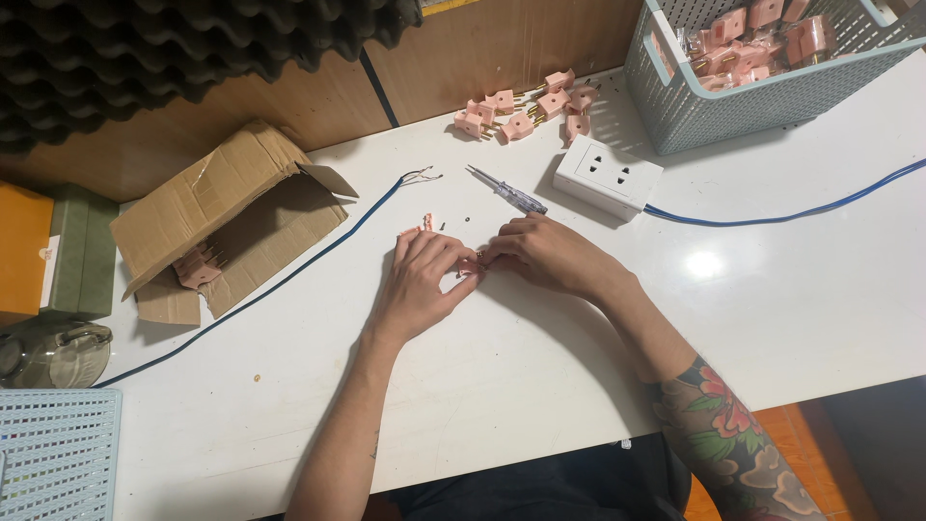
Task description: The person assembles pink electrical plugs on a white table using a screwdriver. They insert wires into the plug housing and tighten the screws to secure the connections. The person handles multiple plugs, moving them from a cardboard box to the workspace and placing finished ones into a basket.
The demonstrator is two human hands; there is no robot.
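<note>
My left hand (421, 280) and my right hand (545, 253) meet at the middle of the white table (540, 386), fingertips pinched together on a small pink plug part (471, 267) that is mostly hidden between them. A second pink plug piece (426, 224) lies just beyond my left fingers, with a tiny dark screw (463, 219) beside it. A tester screwdriver (508, 191) with a clear handle lies just beyond my right hand. A blue cable (289, 270) with bared wire ends (424, 176) runs off to the left.
A white socket block (608, 176) with its blue cord (791, 214) sits at right. Several pink plugs (526, 108) are piled at the back. A grey basket (762, 92) holds bagged plugs. An open cardboard box (227, 227) stands left; another basket (58, 453) is at the lower left.
</note>
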